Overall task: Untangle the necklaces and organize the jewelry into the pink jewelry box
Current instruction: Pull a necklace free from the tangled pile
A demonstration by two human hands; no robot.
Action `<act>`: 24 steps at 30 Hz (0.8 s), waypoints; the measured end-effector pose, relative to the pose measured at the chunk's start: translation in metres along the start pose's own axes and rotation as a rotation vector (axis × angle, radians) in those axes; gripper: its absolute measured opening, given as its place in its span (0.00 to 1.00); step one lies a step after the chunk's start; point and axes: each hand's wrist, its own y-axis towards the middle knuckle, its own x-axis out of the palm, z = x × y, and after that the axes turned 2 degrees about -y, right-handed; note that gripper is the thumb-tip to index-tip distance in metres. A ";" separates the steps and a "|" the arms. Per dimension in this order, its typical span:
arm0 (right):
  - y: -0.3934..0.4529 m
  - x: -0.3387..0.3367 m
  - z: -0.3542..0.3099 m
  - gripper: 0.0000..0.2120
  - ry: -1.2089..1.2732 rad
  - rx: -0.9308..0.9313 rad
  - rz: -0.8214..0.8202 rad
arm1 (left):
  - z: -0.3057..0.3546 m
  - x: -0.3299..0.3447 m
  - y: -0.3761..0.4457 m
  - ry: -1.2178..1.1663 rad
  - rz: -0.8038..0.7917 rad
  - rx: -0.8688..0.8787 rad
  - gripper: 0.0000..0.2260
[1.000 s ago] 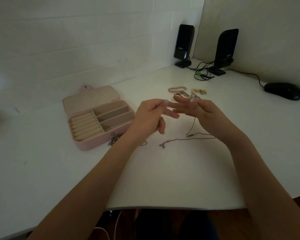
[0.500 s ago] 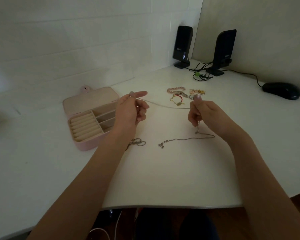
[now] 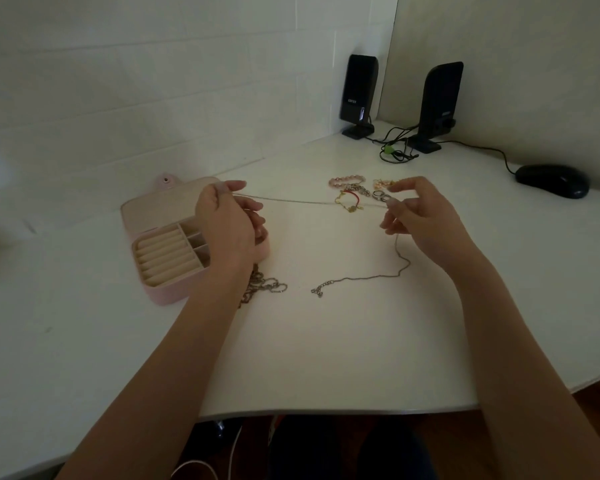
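Left hand [image 3: 227, 221] and right hand [image 3: 421, 216] each pinch a thin silver necklace [image 3: 312, 201], stretching it taut above the white desk [image 3: 326, 341], apparently checking for tangles, beside the open pink jewelry box [image 3: 168, 247].

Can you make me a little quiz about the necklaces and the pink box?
1. True or false: the pink jewelry box has its lid shut.
2. What do the left hand and right hand stretch between them?
A. thin chain necklace
B. a ribbon
3. Fill in: the loose end of that chain lies on the ____.

Key:
1. False, it is open.
2. A.
3. white table.
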 end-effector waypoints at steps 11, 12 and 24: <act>-0.005 -0.002 -0.011 0.05 0.294 0.071 0.200 | -0.009 -0.001 -0.015 0.827 -0.408 0.548 0.26; -0.006 0.001 -0.013 0.04 0.341 0.053 0.168 | -0.009 0.001 -0.020 0.786 -0.526 0.513 0.26; -0.009 0.007 -0.031 0.07 0.557 -0.053 0.127 | -0.028 0.032 -0.045 0.263 -0.952 0.020 0.09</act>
